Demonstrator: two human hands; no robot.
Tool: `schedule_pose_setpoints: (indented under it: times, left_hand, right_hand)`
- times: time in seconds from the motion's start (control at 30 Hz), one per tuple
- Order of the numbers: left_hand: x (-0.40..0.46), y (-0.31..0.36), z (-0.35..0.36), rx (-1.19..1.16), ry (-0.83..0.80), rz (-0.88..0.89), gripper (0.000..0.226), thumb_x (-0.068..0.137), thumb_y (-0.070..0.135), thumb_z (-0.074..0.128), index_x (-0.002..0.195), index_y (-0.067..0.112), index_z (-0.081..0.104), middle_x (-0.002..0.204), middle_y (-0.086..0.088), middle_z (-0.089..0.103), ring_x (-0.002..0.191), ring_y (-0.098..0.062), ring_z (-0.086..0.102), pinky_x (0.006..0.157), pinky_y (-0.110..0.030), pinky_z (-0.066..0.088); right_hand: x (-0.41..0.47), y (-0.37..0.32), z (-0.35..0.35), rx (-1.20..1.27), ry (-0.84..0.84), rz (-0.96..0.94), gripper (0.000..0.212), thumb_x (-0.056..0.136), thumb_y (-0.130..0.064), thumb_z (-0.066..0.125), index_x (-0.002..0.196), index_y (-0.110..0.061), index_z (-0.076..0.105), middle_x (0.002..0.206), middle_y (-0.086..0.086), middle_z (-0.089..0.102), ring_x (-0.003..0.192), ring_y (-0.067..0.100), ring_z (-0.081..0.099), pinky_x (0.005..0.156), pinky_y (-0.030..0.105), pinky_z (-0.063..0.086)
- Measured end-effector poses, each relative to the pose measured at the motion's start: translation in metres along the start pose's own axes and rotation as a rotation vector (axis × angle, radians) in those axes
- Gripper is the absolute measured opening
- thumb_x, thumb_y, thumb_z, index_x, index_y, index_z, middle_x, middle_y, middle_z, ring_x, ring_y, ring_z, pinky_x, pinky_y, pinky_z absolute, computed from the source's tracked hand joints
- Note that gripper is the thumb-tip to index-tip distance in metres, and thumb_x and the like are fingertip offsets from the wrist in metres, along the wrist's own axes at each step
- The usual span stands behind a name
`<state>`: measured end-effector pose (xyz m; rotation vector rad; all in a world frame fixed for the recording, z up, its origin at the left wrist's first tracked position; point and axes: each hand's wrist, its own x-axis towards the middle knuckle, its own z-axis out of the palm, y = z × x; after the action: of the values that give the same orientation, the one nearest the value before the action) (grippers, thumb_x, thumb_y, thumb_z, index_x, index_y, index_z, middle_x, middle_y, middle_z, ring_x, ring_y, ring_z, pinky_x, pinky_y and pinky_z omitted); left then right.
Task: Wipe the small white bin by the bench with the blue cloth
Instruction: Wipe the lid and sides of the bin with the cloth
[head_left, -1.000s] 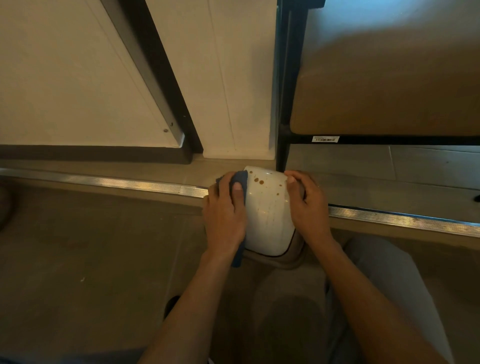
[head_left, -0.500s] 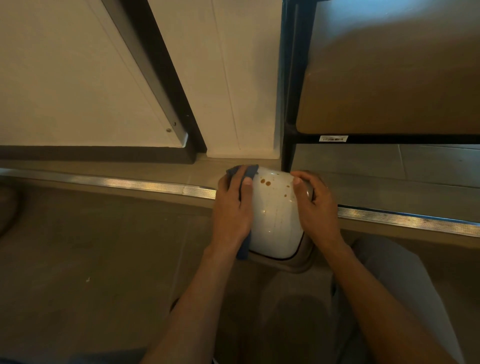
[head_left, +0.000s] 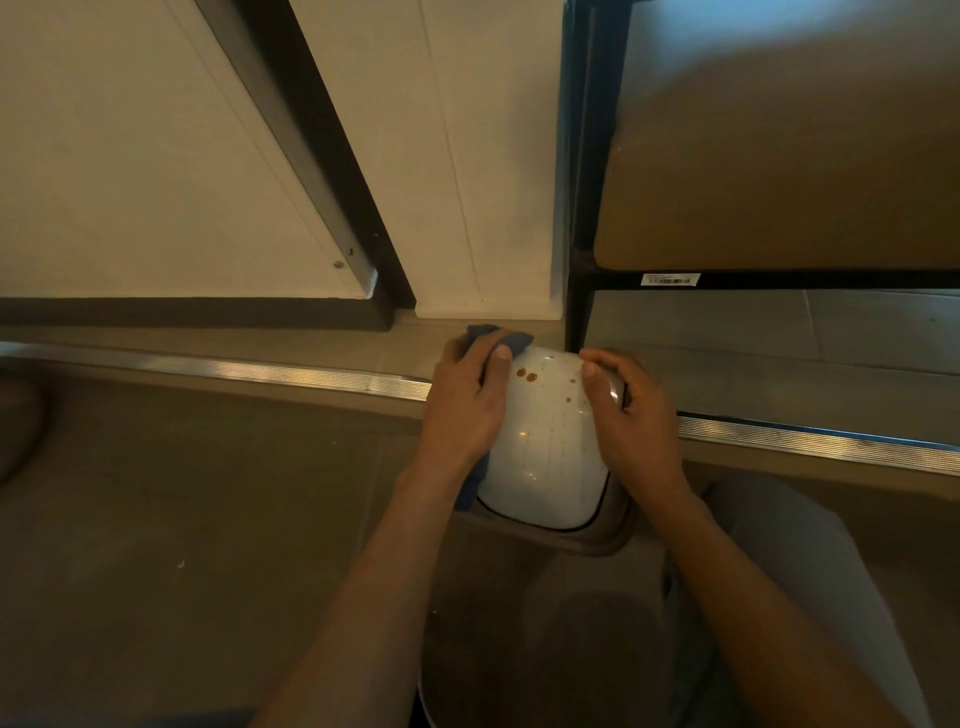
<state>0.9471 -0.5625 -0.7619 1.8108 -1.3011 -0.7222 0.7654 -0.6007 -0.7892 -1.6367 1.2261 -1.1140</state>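
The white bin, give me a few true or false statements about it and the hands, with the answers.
1. The left hand presses the blue cloth on the bin's left side. True.
2. Brown spots show on the bin's top. True.
3. The right hand holds the cloth. False: it rests on the bin's right side, with no cloth in it.
4. The bin stands on the bench. False: it is on the floor, beside the bench's black leg.
5. The cloth covers the brown spots. False: they lie bare, between the two hands.
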Motion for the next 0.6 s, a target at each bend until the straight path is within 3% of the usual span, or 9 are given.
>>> schedule_pose_setpoints:
  times: [0.17, 0.33, 0.47, 0.6]
  left_hand:
    - [-0.02, -0.01, -0.006, -0.184, 0.081, -0.022, 0.028, 0.108, 0.036, 0.041, 0.117, 0.06, 0.053, 0.134, 0.005, 0.05, 0.117, -0.008, 0.053, 0.099, -0.03, 0.046]
    - [0.02, 0.009, -0.011, -0.027, -0.077, -0.075, 0.029, 0.107, 0.033, 0.041, 0.125, 0.038, 0.064, 0.126, 0.008, 0.057, 0.117, -0.01, 0.052, 0.098, -0.027, 0.039]
    - [0.008, -0.001, -0.005, 0.03, -0.044, 0.064, 0.025, 0.104, 0.042, 0.043, 0.117, 0.057, 0.058, 0.135, 0.007, 0.052, 0.124, -0.015, 0.049, 0.106, -0.04, 0.043]
    - [-0.015, -0.013, -0.013, -0.114, 0.057, 0.108, 0.031, 0.104, 0.039, 0.043, 0.116, 0.064, 0.057, 0.124, 0.028, 0.051, 0.119, -0.003, 0.053, 0.102, -0.034, 0.048]
  right_hand:
    - [-0.001, -0.001, 0.002, 0.029, -0.008, 0.009, 0.018, 0.1, -0.027, 0.055, 0.117, -0.029, 0.06, 0.108, -0.027, 0.057, 0.103, -0.012, 0.055, 0.087, 0.004, 0.043]
    - [-0.001, -0.003, 0.0, 0.049, -0.013, 0.006, 0.016, 0.1, -0.025, 0.055, 0.115, -0.029, 0.06, 0.106, -0.027, 0.057, 0.102, -0.014, 0.055, 0.085, 0.003, 0.043]
    - [-0.001, -0.003, -0.001, 0.054, -0.027, 0.032, 0.017, 0.1, -0.024, 0.056, 0.115, -0.029, 0.059, 0.106, -0.027, 0.056, 0.1, -0.018, 0.053, 0.082, 0.0, 0.041]
    - [-0.001, 0.0, 0.001, 0.041, -0.036, 0.027, 0.018, 0.099, -0.03, 0.055, 0.117, -0.03, 0.061, 0.108, -0.027, 0.057, 0.103, -0.011, 0.055, 0.086, 0.008, 0.045]
